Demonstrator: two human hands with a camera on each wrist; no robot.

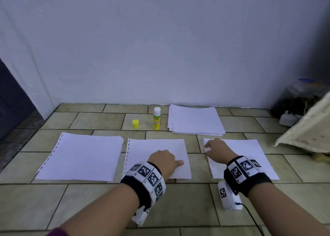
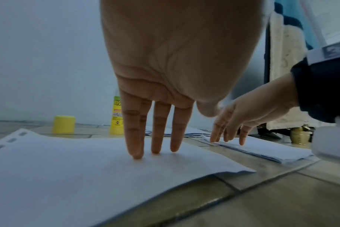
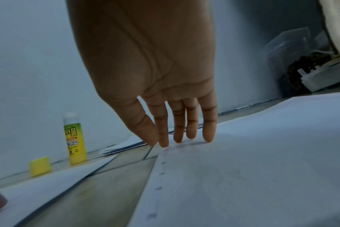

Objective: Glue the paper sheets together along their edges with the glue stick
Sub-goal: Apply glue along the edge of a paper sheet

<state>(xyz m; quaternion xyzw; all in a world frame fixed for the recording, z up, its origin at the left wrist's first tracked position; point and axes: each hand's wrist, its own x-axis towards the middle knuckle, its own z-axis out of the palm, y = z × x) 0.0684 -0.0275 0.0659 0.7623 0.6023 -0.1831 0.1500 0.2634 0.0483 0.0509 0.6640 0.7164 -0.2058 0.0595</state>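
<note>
An uncapped yellow glue stick point(image 1: 157, 119) stands on the tiled floor near the wall, with its yellow cap point(image 1: 135, 124) to its left. In front lie three lots of white punched paper: a left stack point(image 1: 80, 157), a middle sheet point(image 1: 157, 148) and a right sheet point(image 1: 250, 153). My left hand point(image 1: 163, 160) presses straight fingers point(image 2: 155, 138) on the middle sheet point(image 2: 68, 176). My right hand point(image 1: 213, 146) touches the far left corner of the right sheet point(image 3: 252, 169) with straight fingertips point(image 3: 208, 132). Neither hand holds anything.
A fourth stack of paper point(image 1: 196, 119) lies by the wall, right of the glue stick. At the far right are a pale padded edge point(image 1: 307, 128), a clear container point(image 1: 296, 100) and a white plug point(image 1: 289, 119). A dark doorway point(image 1: 10, 100) is at the left.
</note>
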